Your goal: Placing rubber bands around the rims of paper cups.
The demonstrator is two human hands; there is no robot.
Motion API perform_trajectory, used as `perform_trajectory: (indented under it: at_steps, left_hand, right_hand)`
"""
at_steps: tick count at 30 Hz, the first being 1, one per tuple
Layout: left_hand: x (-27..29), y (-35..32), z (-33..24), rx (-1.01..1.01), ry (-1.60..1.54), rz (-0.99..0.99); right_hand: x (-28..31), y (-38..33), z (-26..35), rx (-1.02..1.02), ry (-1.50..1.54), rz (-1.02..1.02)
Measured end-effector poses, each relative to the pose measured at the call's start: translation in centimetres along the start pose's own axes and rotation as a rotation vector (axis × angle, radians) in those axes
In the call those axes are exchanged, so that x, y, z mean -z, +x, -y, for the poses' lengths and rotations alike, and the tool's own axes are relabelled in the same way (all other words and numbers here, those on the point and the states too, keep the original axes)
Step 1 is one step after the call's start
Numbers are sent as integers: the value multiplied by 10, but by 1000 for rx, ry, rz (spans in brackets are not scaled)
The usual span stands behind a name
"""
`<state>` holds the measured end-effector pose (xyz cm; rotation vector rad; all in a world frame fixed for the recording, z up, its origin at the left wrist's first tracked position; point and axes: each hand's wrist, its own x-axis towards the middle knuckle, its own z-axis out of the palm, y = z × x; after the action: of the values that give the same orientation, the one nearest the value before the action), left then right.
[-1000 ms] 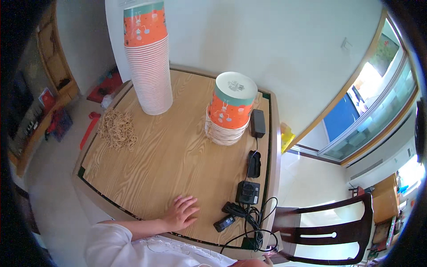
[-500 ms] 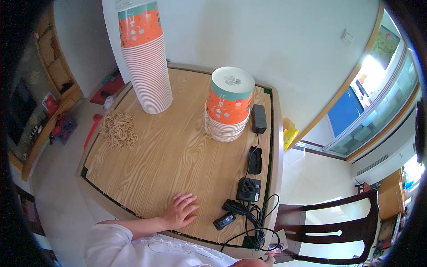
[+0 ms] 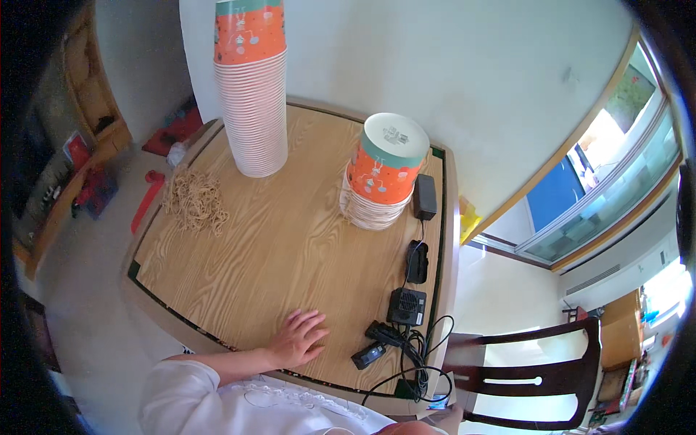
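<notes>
My left hand [image 3: 296, 341] lies flat on the wooden table [image 3: 268, 254] near its front edge, fingers spread, holding nothing. My right hand [image 3: 448, 418] is low at the table's front right corner, beside the chair. Its fingers are blurred and partly cut off, so I cannot make out whether it holds the small item near it. At the back left stands a tall stack of upturned paper buckets [image 3: 250, 109], orange and teal on top. A shorter stack of the same buckets [image 3: 384, 177] stands at the back right, with pale cord-like loops around its lower part.
A tangled pile of beige loops [image 3: 196, 203] lies at the left edge. Along the right edge are a black power adapter [image 3: 425, 197], a black tray-like case [image 3: 417, 262], a black box with a grille [image 3: 407, 307] and coiled cables [image 3: 415, 362]. A dark wooden chair [image 3: 536, 377] stands at right.
The view has turned slightly, shifting the scene. My right hand has moved a little at the table corner. The left hand stays flat on the table, and the bucket stacks stand as before.
</notes>
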<state>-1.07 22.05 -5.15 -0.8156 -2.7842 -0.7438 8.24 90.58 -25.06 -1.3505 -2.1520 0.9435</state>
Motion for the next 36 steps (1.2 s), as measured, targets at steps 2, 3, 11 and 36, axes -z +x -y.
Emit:
perform_trajectory:
  at_steps: [2,3,11,36]
  left_hand:
    - [-3,1,5,17,-98,-65]
    - [-4,3,6,33,-186,-119]
    - [209,61,-68,-656,-300,-596]
    - [344,-83,-20,-520,-705,-1137]
  right_hand:
    - [17,2,13,36,-51,-45]
    - [27,2,20,53,-78,-70]
    - [42,18,363,887,409,-67]
    - [-168,-527,978,1692,228,358]
